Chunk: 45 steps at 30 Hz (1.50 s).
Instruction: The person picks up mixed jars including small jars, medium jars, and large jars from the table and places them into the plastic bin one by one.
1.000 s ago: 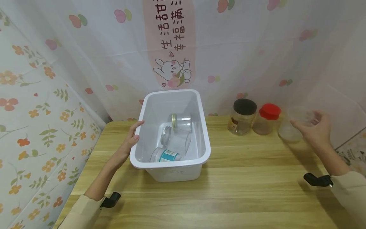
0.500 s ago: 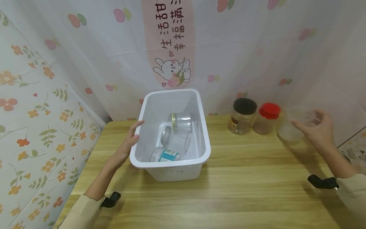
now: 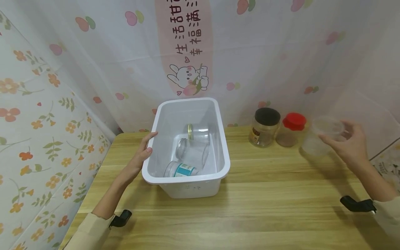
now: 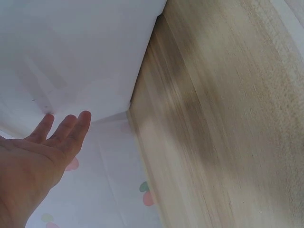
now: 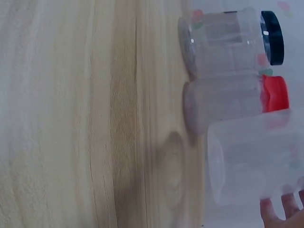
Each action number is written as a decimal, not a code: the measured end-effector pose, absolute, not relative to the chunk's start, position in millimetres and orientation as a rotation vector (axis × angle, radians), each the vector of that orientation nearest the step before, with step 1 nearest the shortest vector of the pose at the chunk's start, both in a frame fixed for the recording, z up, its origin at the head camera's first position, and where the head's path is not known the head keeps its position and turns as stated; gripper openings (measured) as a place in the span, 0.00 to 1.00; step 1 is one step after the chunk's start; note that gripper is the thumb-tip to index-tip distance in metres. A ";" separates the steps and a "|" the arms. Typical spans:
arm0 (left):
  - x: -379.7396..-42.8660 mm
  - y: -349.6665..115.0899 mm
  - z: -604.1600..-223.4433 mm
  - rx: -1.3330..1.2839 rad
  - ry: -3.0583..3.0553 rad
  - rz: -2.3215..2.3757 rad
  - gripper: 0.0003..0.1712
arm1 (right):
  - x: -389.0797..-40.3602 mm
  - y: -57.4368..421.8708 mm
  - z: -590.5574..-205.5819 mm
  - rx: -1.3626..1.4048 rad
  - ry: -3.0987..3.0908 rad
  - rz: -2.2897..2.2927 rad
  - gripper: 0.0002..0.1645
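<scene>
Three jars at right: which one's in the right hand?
The frosted, translucent jar at the row's right end; the right hand's fingers and thumb hold it. The red-lidded jar and black-lidded jar stand unheld.

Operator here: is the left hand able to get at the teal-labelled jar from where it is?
Probably yes: the left hand is at the white tub's rim, and the open top leaves the teal-labelled jar uncovered.
</scene>
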<state>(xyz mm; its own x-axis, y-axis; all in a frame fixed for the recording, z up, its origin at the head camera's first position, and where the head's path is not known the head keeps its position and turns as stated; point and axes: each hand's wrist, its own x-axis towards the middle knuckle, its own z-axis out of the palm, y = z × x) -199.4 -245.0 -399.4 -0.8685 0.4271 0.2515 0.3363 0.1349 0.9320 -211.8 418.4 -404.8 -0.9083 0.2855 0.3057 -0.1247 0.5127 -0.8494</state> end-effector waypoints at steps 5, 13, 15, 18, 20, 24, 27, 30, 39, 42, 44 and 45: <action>-198.6 -245.4 -398.0 0.766 2.305 1.863 0.30 | -207.4 414.2 -402.0 -0.094 -2.359 1.345 0.46; -196.8 -247.9 -392.5 0.729 2.368 1.828 0.30 | -202.2 405.8 -399.6 0.017 -2.339 1.412 0.39; -197.6 -248.5 -391.9 0.734 2.365 1.835 0.30 | -201.9 404.7 -399.5 0.044 -2.338 1.429 0.39; -199.7 -249.7 -392.4 0.748 2.353 1.838 0.31 | -201.2 403.4 -399.7 0.070 -2.347 1.422 0.40; -200.8 -250.3 -392.7 0.752 2.350 1.840 0.31 | -200.3 402.5 -399.7 0.086 -2.358 1.416 0.41; -201.4 -250.6 -393.4 0.741 2.356 1.840 0.31 | -200.1 399.5 -400.1 0.126 -2.367 1.430 0.42; -201.0 -250.2 -393.9 0.740 2.360 1.841 0.31 | -201.6 396.3 -401.3 0.156 -2.355 1.461 0.42; -200.4 -249.4 -393.9 0.741 2.368 1.841 0.30 | -203.8 393.5 -402.6 0.184 -2.343 1.477 0.43; -199.1 -248.4 -393.4 0.744 2.370 1.841 0.30 | -207.2 382.7 -403.5 0.226 -2.334 1.464 0.42; -199.1 -248.6 -393.4 0.743 2.364 1.843 0.30 | -206.8 378.7 -402.3 0.244 -2.347 1.447 0.42; -199.1 -248.6 -393.6 0.744 2.364 1.842 0.30 | -206.8 375.6 -401.3 0.263 -2.348 1.446 0.41; -199.2 -248.6 -393.7 0.745 2.362 1.843 0.30 | -207.0 374.3 -401.0 0.274 -2.344 1.454 0.41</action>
